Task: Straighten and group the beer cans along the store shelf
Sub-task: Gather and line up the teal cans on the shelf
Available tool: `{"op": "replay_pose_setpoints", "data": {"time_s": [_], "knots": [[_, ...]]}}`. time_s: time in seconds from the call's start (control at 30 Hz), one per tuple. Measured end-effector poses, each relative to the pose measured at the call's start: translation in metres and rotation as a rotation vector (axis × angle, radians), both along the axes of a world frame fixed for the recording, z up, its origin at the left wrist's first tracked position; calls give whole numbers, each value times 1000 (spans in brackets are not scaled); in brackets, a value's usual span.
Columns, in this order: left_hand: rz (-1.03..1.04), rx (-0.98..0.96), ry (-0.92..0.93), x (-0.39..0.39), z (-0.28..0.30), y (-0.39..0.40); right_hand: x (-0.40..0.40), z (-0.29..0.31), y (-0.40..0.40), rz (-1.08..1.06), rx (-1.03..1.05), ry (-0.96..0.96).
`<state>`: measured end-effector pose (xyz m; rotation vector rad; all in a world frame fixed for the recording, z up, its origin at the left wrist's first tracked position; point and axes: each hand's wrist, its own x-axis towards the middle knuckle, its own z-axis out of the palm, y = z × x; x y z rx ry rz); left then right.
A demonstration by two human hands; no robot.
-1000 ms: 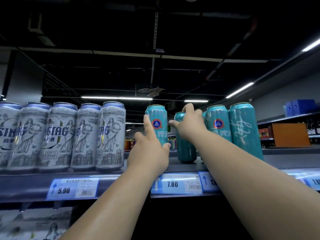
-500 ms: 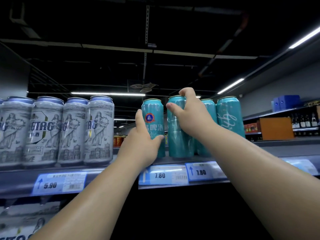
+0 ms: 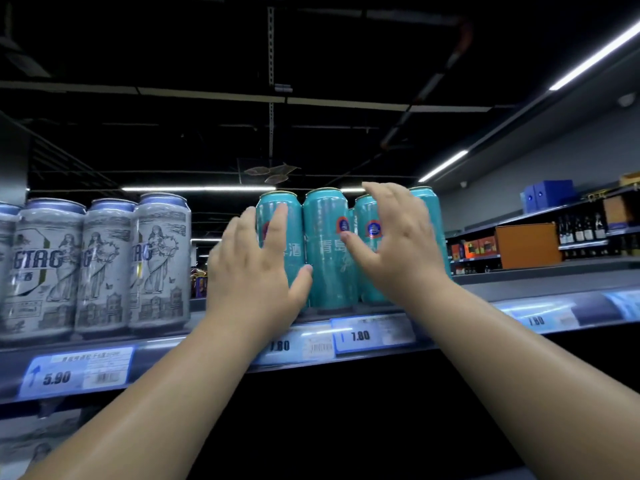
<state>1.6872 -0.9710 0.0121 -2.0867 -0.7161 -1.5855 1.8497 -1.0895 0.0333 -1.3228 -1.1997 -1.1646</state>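
Observation:
Several teal beer cans stand upright, close together, on the grey shelf [image 3: 540, 284]. My left hand [image 3: 252, 278] lies flat with straight fingers against the front of the leftmost teal can [image 3: 294, 220], its thumb near the foot of the second teal can [image 3: 325, 265]. My right hand [image 3: 398, 251] is spread with relaxed fingers in front of the third teal can [image 3: 365, 213] and the fourth teal can [image 3: 429, 209]. Its thumb tip touches the second can. Neither hand curls round a can.
A row of silver cans [image 3: 104, 265] stands to the left on the same shelf, with a gap between it and the teal group. Price tags [image 3: 370, 336] line the shelf's front edge. Farther shelves with bottles and an orange box [image 3: 526, 245] lie at the right.
My right hand has let go of the second teal can, which now stands in line at the front, and has shifted right. My left hand has flattened against the leftmost can.

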Motion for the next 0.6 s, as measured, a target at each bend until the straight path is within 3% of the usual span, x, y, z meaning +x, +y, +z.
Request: {"op": "replay_pose_setpoints", "data": {"time_s": [0.1, 0.23, 0.4, 0.6], "knots": [[95, 46, 103, 20, -2, -20, 29, -3, -19, -160, -85, 171], [154, 42, 223, 60, -6, -41, 59, -7, -36, -130, -266, 385], [191, 48, 210, 85, -6, -45, 77, -11, -42, -70, -359, 376], [229, 0, 168, 86, -8, -42, 122, -8, -69, -192, -346, 438]]}}
